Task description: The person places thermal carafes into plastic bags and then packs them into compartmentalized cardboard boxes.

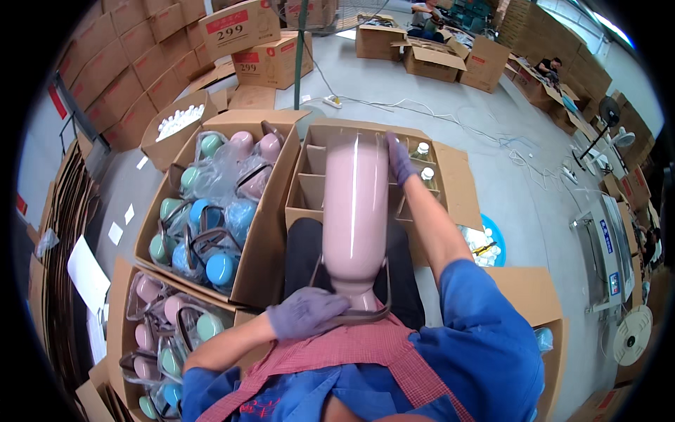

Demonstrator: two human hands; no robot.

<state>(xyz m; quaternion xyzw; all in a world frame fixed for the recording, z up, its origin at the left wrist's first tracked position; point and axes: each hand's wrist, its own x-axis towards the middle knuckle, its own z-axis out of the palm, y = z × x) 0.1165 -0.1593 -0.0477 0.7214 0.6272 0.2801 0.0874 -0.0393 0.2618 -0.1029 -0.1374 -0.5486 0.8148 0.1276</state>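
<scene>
A large pink vacuum flask casing [355,200] lies lengthwise over my lap, its narrow neck toward me and its wide end away. My left hand [307,313], in a purple glove, is closed at the neck, beside the dark carrying handle [365,316]. Against the right side of the wide end rests my gloved right hand [401,160], steadying the casing with its fingers stretched along it. Beneath that end stands a carton with cardboard dividers [309,184]. Two white-capped bottles [424,162] sit in its right compartments.
To the left, an open carton [264,243] holds several green, pink and blue flasks in plastic; another [126,330] stands nearer. White parts fill a box [179,123] farther off. A blue basin [498,243] sits on the right. Cables [450,112] cross the floor. People work far away.
</scene>
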